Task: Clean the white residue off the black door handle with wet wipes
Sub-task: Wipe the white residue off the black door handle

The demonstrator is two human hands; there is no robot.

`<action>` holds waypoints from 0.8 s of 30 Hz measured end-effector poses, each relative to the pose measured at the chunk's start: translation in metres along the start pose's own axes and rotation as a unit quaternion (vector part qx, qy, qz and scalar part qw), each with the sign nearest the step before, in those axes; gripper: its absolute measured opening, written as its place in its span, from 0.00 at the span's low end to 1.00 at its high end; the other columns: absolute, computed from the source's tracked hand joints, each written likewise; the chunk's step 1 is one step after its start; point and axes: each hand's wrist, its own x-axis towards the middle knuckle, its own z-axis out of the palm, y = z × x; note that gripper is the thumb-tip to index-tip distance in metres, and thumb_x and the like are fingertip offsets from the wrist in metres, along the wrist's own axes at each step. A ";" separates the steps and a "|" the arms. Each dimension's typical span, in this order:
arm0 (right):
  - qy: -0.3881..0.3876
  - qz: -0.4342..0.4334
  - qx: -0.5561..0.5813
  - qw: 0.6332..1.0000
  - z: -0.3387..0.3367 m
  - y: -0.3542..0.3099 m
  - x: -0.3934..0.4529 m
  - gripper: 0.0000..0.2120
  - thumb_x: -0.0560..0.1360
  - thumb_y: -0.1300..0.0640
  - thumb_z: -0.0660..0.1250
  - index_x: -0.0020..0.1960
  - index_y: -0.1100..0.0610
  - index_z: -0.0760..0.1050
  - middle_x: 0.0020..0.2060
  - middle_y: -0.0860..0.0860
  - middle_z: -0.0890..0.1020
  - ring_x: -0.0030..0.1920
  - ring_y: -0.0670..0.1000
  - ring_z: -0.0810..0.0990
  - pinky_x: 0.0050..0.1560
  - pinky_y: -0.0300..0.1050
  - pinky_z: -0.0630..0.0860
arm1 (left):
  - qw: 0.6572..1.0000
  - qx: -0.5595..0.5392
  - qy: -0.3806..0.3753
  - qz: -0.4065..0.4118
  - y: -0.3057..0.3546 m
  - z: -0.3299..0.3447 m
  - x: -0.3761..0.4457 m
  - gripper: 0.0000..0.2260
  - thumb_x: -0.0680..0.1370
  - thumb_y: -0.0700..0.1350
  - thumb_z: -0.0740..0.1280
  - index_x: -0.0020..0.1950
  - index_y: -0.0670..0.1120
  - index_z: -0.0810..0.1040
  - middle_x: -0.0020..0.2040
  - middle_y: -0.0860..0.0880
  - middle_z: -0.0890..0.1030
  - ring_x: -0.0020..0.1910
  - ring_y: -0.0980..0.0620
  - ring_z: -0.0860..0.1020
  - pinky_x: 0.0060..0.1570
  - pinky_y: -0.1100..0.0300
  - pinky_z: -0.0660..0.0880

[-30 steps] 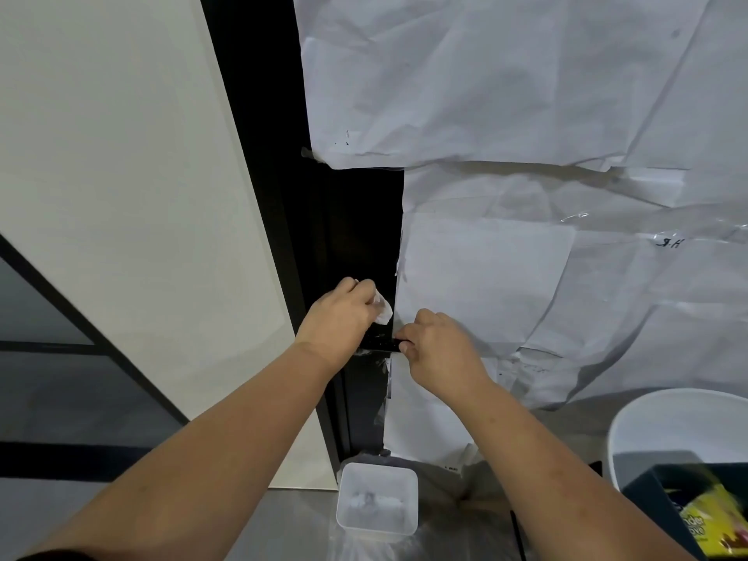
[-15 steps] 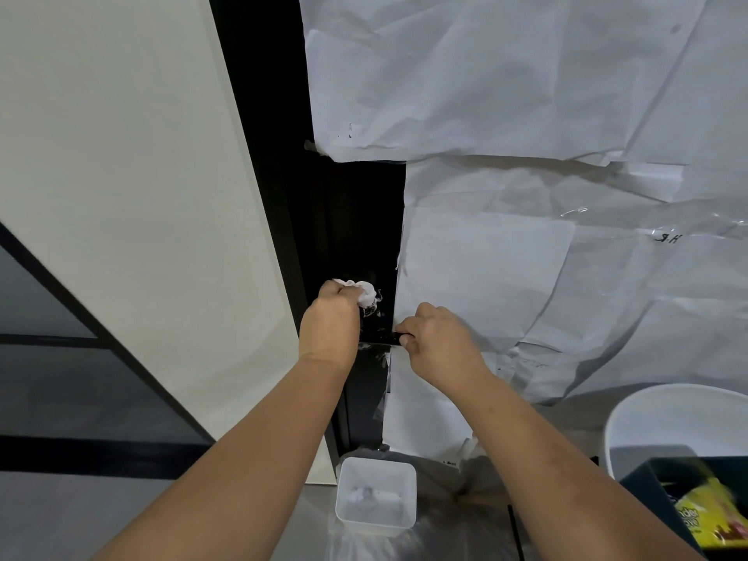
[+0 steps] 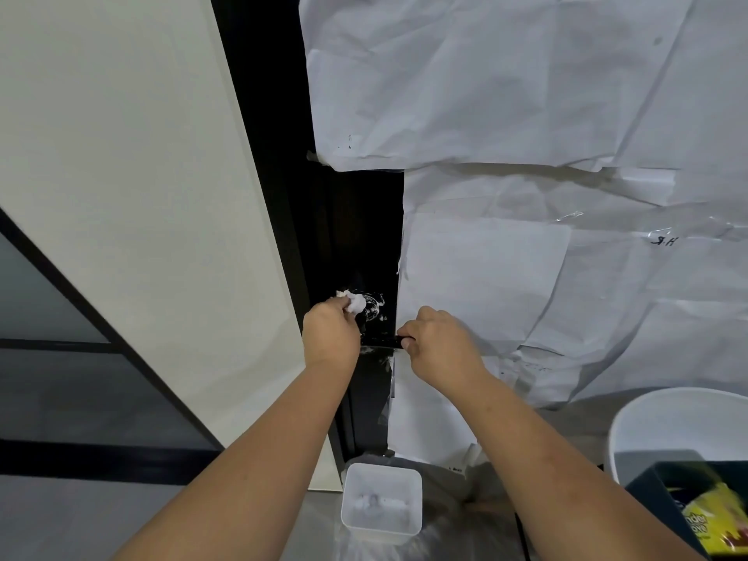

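Wipe [image 3: 356, 303] pinched in left hand [image 3: 330, 338] scrubs residue [image 3: 374, 309]; right hand [image 3: 439, 344] grips handle [image 3: 380, 340], likely steadying it.

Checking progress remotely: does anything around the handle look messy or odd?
Yes: white residue streaks the black door just above the black door handle, beside the wet wipe in the left hand. The right hand grips the handle's end.

A: Even, soft indoor light, moderately bright; the crumpled white paper [image 3: 526, 95] shows gentle grey shadows in its creases, no harsh glare.

B: The black door [image 3: 356, 220] swallows detail. Wide-angle bending curves the edges, and the yellow packet [image 3: 716, 524] is smeared with blur.
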 end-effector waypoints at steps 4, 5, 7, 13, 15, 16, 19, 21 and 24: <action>0.011 0.000 0.006 1.000 0.001 -0.001 -0.001 0.12 0.77 0.60 0.62 0.57 0.54 0.80 0.46 0.54 0.76 0.45 0.57 0.74 0.41 0.44 0.66 | 0.996 -0.076 -0.007 -0.052 0.004 0.001 -0.005 0.14 0.79 0.37 0.63 0.63 0.43 0.80 0.51 0.43 0.83 0.49 0.45 0.81 0.43 0.66 0.71; 0.012 -0.002 0.006 1.000 0.000 -0.001 -0.002 0.12 0.77 0.60 0.62 0.57 0.54 0.80 0.46 0.54 0.77 0.44 0.57 0.74 0.41 0.43 0.65 | 0.992 -0.106 -0.007 -0.062 0.004 0.001 -0.007 0.13 0.80 0.39 0.64 0.63 0.44 0.80 0.50 0.43 0.83 0.47 0.46 0.81 0.42 0.67 0.70; 0.009 -0.007 0.003 1.000 -0.001 -0.001 -0.002 0.13 0.77 0.60 0.61 0.58 0.54 0.80 0.46 0.54 0.77 0.45 0.56 0.74 0.41 0.41 0.62 | 0.967 -0.217 0.000 -0.130 0.007 0.002 -0.007 0.12 0.80 0.43 0.65 0.62 0.44 0.81 0.44 0.47 0.83 0.40 0.53 0.79 0.38 0.70 0.71; -0.001 -0.004 0.018 1.000 -0.002 0.001 0.000 0.13 0.77 0.59 0.61 0.58 0.53 0.79 0.46 0.53 0.76 0.46 0.55 0.73 0.41 0.41 0.63 | 0.863 -0.390 0.019 -0.322 0.015 0.007 -0.005 0.11 0.79 0.46 0.66 0.56 0.41 0.80 0.44 0.48 0.80 0.42 0.52 0.77 0.41 0.61 0.73; -0.005 -0.005 0.021 1.000 -0.001 0.003 0.000 0.12 0.77 0.59 0.61 0.58 0.53 0.79 0.46 0.53 0.76 0.46 0.56 0.73 0.41 0.42 0.65 | 0.855 -0.384 0.017 -0.347 0.016 0.006 -0.002 0.10 0.78 0.47 0.67 0.54 0.42 0.79 0.41 0.49 0.78 0.42 0.50 0.76 0.40 0.59 0.71; -0.005 -0.006 0.022 1.000 -0.001 0.003 0.001 0.12 0.77 0.60 0.62 0.57 0.53 0.79 0.46 0.53 0.76 0.46 0.56 0.73 0.41 0.42 0.66 | 0.855 -0.376 0.014 -0.356 0.016 0.005 0.001 0.11 0.78 0.49 0.68 0.53 0.42 0.79 0.42 0.49 0.78 0.43 0.49 0.77 0.41 0.59 0.70; -0.003 -0.001 0.024 1.000 0.000 0.004 0.003 0.12 0.77 0.59 0.61 0.57 0.53 0.79 0.46 0.53 0.76 0.47 0.56 0.73 0.43 0.46 0.70 | 0.858 -0.357 -0.009 -0.369 0.017 0.004 0.005 0.16 0.77 0.52 0.69 0.55 0.41 0.78 0.48 0.45 0.80 0.47 0.47 0.78 0.43 0.59 0.73; -0.007 -0.002 0.020 1.000 0.000 0.004 0.003 0.12 0.77 0.58 0.61 0.58 0.53 0.79 0.47 0.53 0.76 0.47 0.56 0.73 0.44 0.46 0.70 | 0.857 -0.346 -0.028 -0.381 0.013 0.005 0.004 0.21 0.75 0.55 0.70 0.58 0.40 0.78 0.54 0.41 0.81 0.55 0.43 0.79 0.54 0.51 0.76; -0.010 -0.009 0.018 1.000 -0.001 0.004 0.003 0.12 0.78 0.58 0.61 0.57 0.53 0.79 0.47 0.54 0.76 0.47 0.57 0.74 0.44 0.45 0.69 | 0.853 -0.348 -0.051 -0.385 0.010 0.008 0.007 0.22 0.74 0.58 0.70 0.57 0.41 0.78 0.54 0.41 0.81 0.58 0.42 0.79 0.55 0.51 0.76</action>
